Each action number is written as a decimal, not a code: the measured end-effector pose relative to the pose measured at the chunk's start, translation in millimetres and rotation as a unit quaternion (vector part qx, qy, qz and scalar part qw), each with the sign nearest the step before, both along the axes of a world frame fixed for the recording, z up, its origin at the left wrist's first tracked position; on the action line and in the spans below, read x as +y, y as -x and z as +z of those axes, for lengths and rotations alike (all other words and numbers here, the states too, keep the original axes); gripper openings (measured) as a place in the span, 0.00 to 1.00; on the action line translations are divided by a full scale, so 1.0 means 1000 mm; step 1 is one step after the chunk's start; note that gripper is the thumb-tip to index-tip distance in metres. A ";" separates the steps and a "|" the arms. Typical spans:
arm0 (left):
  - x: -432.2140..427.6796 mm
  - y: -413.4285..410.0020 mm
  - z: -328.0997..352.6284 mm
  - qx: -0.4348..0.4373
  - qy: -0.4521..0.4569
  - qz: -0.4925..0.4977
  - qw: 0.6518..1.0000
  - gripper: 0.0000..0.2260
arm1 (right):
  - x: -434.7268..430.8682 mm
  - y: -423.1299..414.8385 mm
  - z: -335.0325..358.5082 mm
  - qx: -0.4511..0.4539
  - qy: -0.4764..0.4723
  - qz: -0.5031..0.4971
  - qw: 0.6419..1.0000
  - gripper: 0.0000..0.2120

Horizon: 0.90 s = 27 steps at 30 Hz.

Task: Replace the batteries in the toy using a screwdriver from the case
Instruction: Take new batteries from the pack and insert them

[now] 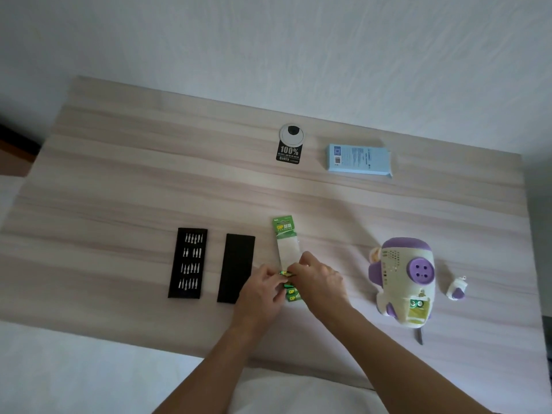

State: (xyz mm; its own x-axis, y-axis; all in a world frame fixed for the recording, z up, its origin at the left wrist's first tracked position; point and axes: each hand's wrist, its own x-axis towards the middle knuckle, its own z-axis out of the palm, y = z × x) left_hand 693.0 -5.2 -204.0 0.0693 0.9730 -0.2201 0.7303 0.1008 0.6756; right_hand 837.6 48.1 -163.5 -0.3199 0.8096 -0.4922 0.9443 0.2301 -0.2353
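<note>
Two bare forearms reach in from the near edge over the pale wood-grain bench (119, 189). The left hand (263, 289) and the right hand (318, 279) meet at the lower end of a battery blister pack (286, 249). The fingers (276, 277) of both hands are pinching a green-and-gold battery (286, 274) at the edge of the pack's clear section, thumb and forefinger pressed on it from either side. Just nearer than that, more green batteries (292, 295) with yellow lettering lie between the two hands, partly hidden by them.

To the right, the toy (403, 282) lies on its front, a cream plastic body with purple cap, purple feet and a round purple button with four holes. Its battery compartment (419, 307) is open near the lower end, showing two battery ends against a yellow-green lining. A grey screwdriver tip (419, 336) pokes out from under the toy's near edge. A small white and purple piece (455, 289) sits just right of the toy.

Left of the hands, the black case lid (236, 267) lies flat, and beside it the black bit tray (187, 262) holds four rows of silvery bits.

Farther back are a light blue box (358, 159), a black tag printed "100%" (288, 153), and a round cable grommet (291, 133) touching the tag's top.
</note>
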 end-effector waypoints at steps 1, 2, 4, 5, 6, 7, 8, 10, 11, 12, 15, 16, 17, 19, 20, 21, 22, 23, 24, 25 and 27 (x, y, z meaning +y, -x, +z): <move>0.000 0.000 0.000 -0.001 0.005 0.004 1.000 0.09 | 0.001 0.001 -0.002 0.002 0.000 -0.005 1.000 0.09; 0.001 0.000 -0.001 -0.001 0.011 0.006 1.000 0.09 | 0.001 0.001 -0.003 0.002 -0.002 -0.010 1.000 0.09; 0.002 0.000 -0.001 -0.002 0.024 0.009 1.000 0.09 | 0.002 0.002 -0.005 0.005 -0.004 -0.013 1.000 0.08; 0.003 0.000 -0.001 -0.002 0.031 0.009 0.999 0.09 | 0.002 0.002 -0.006 0.010 -0.006 -0.013 1.000 0.08; 0.004 0.000 -0.001 -0.003 0.039 0.007 0.999 0.09 | 0.001 0.002 -0.007 0.016 -0.006 -0.014 1.000 0.07; 0.005 0.000 0.000 -0.005 0.047 0.004 0.999 0.09 | 0.001 0.002 -0.007 0.024 -0.005 -0.018 1.000 0.06; 0.006 0.001 0.001 -0.008 0.054 0.002 0.999 0.09 | 0.000 0.002 -0.008 0.033 -0.002 -0.024 0.999 0.06; 0.009 0.004 0.007 -0.022 0.067 0.011 0.997 0.08 | 0.000 0.001 -0.007 0.057 0.010 -0.044 0.997 0.07; 0.009 0.006 0.011 -0.035 0.071 0.024 0.997 0.08 | 0.000 0.001 -0.006 0.077 0.018 -0.060 0.995 0.07; 0.010 0.007 0.015 -0.051 0.072 0.039 0.995 0.08 | 0.000 0.000 -0.004 0.103 0.025 -0.079 0.991 0.07; 0.011 0.011 0.029 -0.103 0.068 0.083 0.989 0.07 | 0.000 -0.002 0.003 0.182 0.036 -0.129 0.974 0.06; 0.011 0.011 0.034 -0.122 0.065 0.097 0.986 0.06 | -0.001 -0.003 0.005 0.206 0.035 -0.144 0.967 0.05; 0.011 0.009 0.038 -0.142 0.060 0.113 0.982 0.05 | -0.002 -0.004 0.009 0.234 0.029 -0.160 0.959 0.04; 0.012 0.005 0.046 -0.196 0.048 0.150 0.968 0.04 | -0.006 -0.008 0.017 0.290 0.006 -0.176 0.941 0.06; 0.012 0.002 0.051 -0.227 0.048 0.173 0.957 0.04 | -0.008 -0.011 0.022 0.309 -0.009 -0.168 0.936 0.10; 0.013 -0.001 0.056 -0.259 0.052 0.195 0.945 0.05 | -0.011 -0.015 0.027 0.320 -0.022 -0.153 0.935 0.14; 0.013 -0.005 0.063 -0.288 0.059 0.211 0.932 0.05 | -0.015 -0.019 0.032 0.326 -0.031 -0.142 0.934 0.16; 0.014 -0.008 0.070 -0.312 0.063 0.221 0.922 0.05 | -0.019 -0.024 0.038 0.329 -0.036 -0.134 0.934 0.17; 0.014 -0.013 0.077 -0.331 0.065 0.225 0.914 0.05 | -0.023 -0.028 0.043 0.332 -0.040 -0.129 0.934 0.18; 0.013 -0.018 0.085 -0.345 0.066 0.225 0.909 0.05 | -0.028 -0.034 0.049 0.338 -0.044 -0.128 0.931 0.18; 0.012 -0.029 0.098 -0.355 0.066 0.216 0.907 0.04 | -0.038 -0.045 0.059 0.351 -0.055 -0.135 0.925 0.17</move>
